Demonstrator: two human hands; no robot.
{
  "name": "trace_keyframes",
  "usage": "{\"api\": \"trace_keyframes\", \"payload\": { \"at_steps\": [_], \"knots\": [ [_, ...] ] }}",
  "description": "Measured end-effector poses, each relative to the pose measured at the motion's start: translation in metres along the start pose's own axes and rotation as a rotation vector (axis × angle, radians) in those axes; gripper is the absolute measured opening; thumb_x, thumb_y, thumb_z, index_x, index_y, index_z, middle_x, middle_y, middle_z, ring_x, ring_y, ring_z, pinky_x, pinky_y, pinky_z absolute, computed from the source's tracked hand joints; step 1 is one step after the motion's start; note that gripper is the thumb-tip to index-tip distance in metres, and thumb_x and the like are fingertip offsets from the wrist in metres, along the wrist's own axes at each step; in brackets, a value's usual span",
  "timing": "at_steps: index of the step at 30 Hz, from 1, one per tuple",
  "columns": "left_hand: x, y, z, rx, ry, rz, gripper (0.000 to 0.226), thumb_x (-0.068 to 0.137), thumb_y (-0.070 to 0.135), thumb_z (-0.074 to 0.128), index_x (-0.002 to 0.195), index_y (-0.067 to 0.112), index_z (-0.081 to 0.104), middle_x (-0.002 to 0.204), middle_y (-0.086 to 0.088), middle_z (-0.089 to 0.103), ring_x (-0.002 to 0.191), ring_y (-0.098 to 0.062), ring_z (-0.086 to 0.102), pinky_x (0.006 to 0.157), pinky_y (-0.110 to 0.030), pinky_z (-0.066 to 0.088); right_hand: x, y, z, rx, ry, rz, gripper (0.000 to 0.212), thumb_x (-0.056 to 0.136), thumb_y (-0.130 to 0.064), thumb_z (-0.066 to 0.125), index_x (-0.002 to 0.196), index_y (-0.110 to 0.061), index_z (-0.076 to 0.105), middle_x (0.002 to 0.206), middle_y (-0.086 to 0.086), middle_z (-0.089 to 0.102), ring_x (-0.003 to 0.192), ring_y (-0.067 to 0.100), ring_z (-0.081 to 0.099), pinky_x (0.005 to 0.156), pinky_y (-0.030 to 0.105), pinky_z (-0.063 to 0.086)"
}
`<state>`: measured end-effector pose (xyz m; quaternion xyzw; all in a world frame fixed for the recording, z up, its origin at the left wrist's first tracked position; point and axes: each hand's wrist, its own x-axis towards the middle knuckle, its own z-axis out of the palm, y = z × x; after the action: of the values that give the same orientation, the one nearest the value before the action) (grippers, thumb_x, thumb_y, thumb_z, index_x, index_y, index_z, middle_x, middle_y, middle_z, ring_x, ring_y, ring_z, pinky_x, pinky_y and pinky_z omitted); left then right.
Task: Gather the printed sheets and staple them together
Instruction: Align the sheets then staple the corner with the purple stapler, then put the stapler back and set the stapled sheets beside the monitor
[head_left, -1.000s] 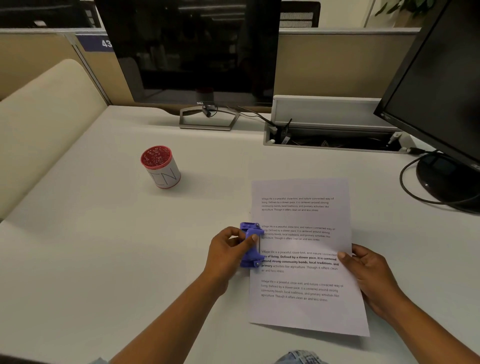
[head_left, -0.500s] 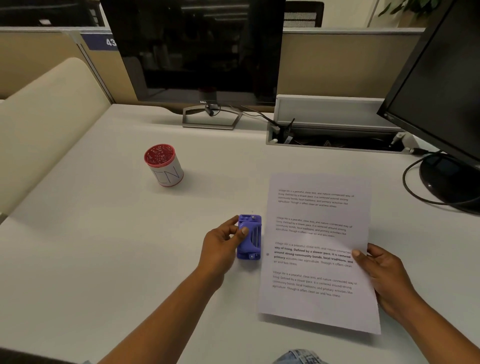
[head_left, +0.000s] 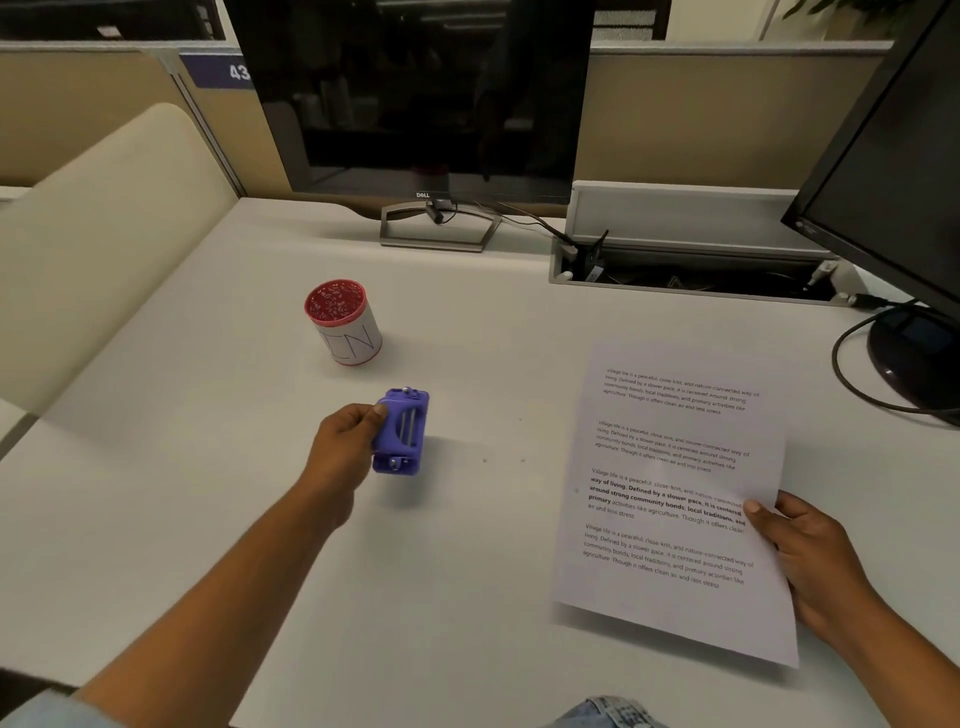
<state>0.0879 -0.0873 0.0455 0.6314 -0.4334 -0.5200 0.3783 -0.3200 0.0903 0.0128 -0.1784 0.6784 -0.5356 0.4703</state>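
The printed sheets (head_left: 670, 499) form one white stack with black text, held slightly off the desk on the right. My right hand (head_left: 810, 561) grips their right edge, thumb on top. A small purple stapler (head_left: 401, 431) is in the middle of the desk, well to the left of the sheets. My left hand (head_left: 345, 447) holds the stapler by its left side. I cannot tell whether the stapler rests on the desk or hovers just above it.
A red-rimmed white cup (head_left: 344, 322) stands behind the stapler. A monitor (head_left: 415, 98) on its stand is at the back, with an open cable tray (head_left: 691, 270) beside it. A second monitor (head_left: 893, 171) and its cable (head_left: 852, 374) fill the right side.
My left hand has pulled the stapler off the sheets' left edge and carried it left. My right hand has shifted the sheets to the right.
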Motion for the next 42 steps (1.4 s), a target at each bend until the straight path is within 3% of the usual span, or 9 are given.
{"api": "trace_keyframes", "payload": {
  "at_steps": [11,18,22,27,31,36,39,40,42],
  "knots": [
    [0.043,-0.011,-0.060,0.075,0.222,-0.071,0.017,0.097,0.025,0.060,0.083,0.017,0.064,0.079,0.005,0.063,0.068,-0.009,0.054,0.059,-0.021,0.040,0.001,0.005,-0.001,-0.005,-0.002,0.021,0.020,0.094,-0.008,0.057,0.109,-0.013,0.068,0.093,0.005,0.079,0.074,0.022,0.076,0.061,0.037,0.061],
    [0.060,-0.017,-0.079,0.097,0.245,-0.101,0.026,0.094,0.024,0.064,0.069,0.017,0.061,0.073,-0.001,0.059,0.063,-0.015,0.049,0.057,-0.023,0.040,0.000,0.005,0.003,-0.047,0.023,0.040,0.019,0.093,-0.009,0.058,0.109,-0.013,0.068,0.094,0.007,0.078,0.072,0.024,0.076,0.068,0.046,0.059],
    [0.067,-0.019,-0.082,0.133,0.230,-0.088,0.026,0.095,0.022,0.062,0.069,0.016,0.060,0.072,-0.003,0.059,0.063,-0.018,0.050,0.058,-0.026,0.041,-0.003,0.004,0.008,-0.081,0.036,0.031,0.019,0.094,-0.007,0.057,0.109,-0.014,0.068,0.092,0.004,0.078,0.070,0.021,0.075,0.067,0.043,0.059],
    [0.077,-0.025,-0.084,0.263,0.274,-0.054,0.025,0.098,0.021,0.057,0.076,0.010,0.058,0.094,-0.017,0.056,0.076,-0.028,0.054,0.065,-0.034,0.043,-0.007,0.000,0.013,-0.118,0.031,0.020,0.019,0.094,-0.008,0.058,0.108,-0.014,0.068,0.093,0.006,0.078,0.073,0.024,0.075,0.067,0.040,0.060],
    [0.080,-0.034,-0.081,0.322,0.320,-0.042,0.025,0.096,0.028,0.060,0.094,0.004,0.064,0.110,-0.022,0.060,0.078,-0.027,0.056,0.058,-0.031,0.045,-0.009,-0.003,0.016,-0.139,0.033,0.019,0.019,0.094,-0.008,0.058,0.108,-0.015,0.068,0.090,0.005,0.079,0.074,0.024,0.076,0.063,0.036,0.062],
    [0.071,-0.028,-0.071,0.344,0.513,-0.035,0.039,0.091,0.041,0.062,0.119,0.013,0.059,0.139,-0.016,0.049,0.105,-0.034,0.061,0.072,-0.036,0.048,-0.010,-0.005,0.017,-0.145,0.041,0.018,0.020,0.094,-0.006,0.058,0.109,-0.013,0.068,0.084,0.001,0.079,0.069,0.020,0.075,0.057,0.031,0.061],
    [0.054,-0.020,-0.053,0.341,0.613,0.149,0.033,0.094,0.038,0.059,0.115,0.014,0.061,0.150,-0.011,0.045,0.143,-0.026,0.034,0.103,-0.039,0.038,-0.010,-0.005,0.018,-0.139,0.038,0.003,0.021,0.093,-0.005,0.058,0.110,-0.012,0.068,0.085,0.003,0.079,0.070,0.021,0.076,0.060,0.034,0.062],
    [0.045,-0.017,-0.043,0.304,0.602,0.231,0.028,0.094,0.034,0.060,0.114,0.013,0.061,0.148,-0.009,0.048,0.145,-0.022,0.029,0.106,-0.035,0.033,-0.011,-0.005,0.018,-0.134,0.035,-0.001,0.021,0.093,-0.005,0.058,0.111,-0.012,0.068,0.086,0.004,0.079,0.071,0.022,0.076,0.061,0.035,0.062],
    [0.022,-0.011,-0.016,0.173,0.546,0.377,0.017,0.095,0.022,0.061,0.109,0.013,0.062,0.136,-0.006,0.058,0.130,-0.016,0.047,0.100,-0.026,0.036,-0.013,-0.006,0.020,-0.121,0.027,-0.010,0.021,0.094,-0.006,0.057,0.111,-0.012,0.068,0.088,0.006,0.079,0.072,0.023,0.076,0.063,0.038,0.062]
  ]
}}
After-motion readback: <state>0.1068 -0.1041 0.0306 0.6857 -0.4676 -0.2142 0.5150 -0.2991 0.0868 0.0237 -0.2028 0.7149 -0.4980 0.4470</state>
